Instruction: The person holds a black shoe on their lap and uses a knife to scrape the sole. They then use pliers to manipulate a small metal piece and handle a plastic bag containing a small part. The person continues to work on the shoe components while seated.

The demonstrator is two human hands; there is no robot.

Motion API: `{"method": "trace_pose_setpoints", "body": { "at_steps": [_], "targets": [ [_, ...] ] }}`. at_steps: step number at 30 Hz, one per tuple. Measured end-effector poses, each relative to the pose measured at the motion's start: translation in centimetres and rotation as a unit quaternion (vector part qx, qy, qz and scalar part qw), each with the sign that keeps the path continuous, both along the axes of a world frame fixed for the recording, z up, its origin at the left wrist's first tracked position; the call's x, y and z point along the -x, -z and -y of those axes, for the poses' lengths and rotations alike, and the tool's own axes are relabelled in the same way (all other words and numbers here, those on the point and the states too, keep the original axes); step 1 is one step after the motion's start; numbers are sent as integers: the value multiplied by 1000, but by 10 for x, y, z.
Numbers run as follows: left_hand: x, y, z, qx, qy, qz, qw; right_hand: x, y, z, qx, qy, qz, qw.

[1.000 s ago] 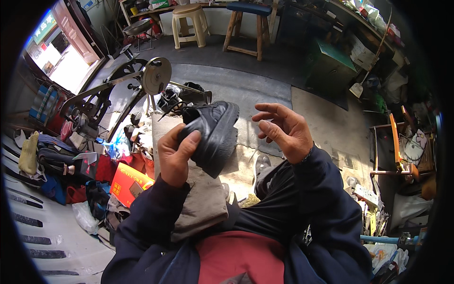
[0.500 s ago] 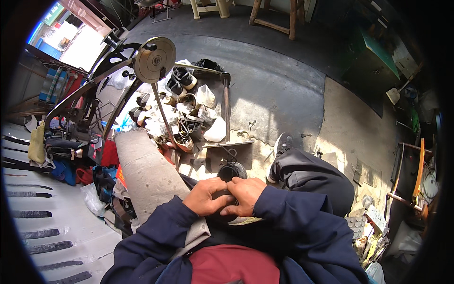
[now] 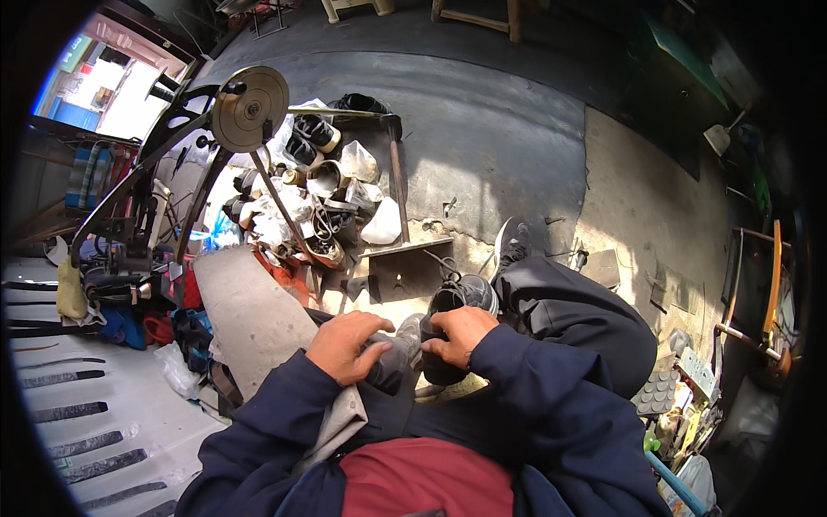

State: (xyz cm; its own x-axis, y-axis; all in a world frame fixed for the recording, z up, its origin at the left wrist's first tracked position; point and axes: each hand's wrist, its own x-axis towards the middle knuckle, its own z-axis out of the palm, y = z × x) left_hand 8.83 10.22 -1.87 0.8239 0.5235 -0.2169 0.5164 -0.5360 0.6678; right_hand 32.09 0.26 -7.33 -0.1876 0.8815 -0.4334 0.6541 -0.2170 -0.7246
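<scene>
My right hand [image 3: 457,334] grips a black lace-up shoe [image 3: 451,297] low between my legs, its opening facing up. Just left of it, my left hand [image 3: 351,345] is open with curved fingers, thumb and fingertips apart and nothing between them. A grey cloth [image 3: 241,319] with a rough surface lies over my left leg, beside that hand. My dark trousered right leg [image 3: 568,310] is bent to the right of the shoe, with a grey sneaker [image 3: 511,241] on that foot.
A black iron machine with a flywheel [image 3: 250,110] stands at left. Shoes and white bags [image 3: 357,164] lie piled beside it. Dark strips [image 3: 73,414] lie on a white surface at lower left. A green cabinet [image 3: 680,60], an orange frame [image 3: 773,284] and clutter [image 3: 689,388] line the right.
The black shoe has come down from my raised left hand to between my legs. My left hand has since let go and moved left; my right hand now holds the shoe.
</scene>
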Motion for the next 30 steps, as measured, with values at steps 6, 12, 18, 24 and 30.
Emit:
{"method": "trace_pose_setpoints", "body": {
  "at_steps": [6,12,18,24,30],
  "targets": [
    [36,-17,16,-92,103,-118,983,4,-9,4,19,-101,118,988],
    [36,-38,25,-130,52,8,990,3,-20,4,32,-153,141,978],
    [96,-112,24,-191,-54,-9,980,5,-13,9,10,-132,156,979],
    [231,-168,63,-280,-154,-251,914,2,-12,12,-39,-122,173,976],
    [378,-167,190,-102,-371,-587,712,-5,-29,18,-38,-101,137,985]
  ]
}}
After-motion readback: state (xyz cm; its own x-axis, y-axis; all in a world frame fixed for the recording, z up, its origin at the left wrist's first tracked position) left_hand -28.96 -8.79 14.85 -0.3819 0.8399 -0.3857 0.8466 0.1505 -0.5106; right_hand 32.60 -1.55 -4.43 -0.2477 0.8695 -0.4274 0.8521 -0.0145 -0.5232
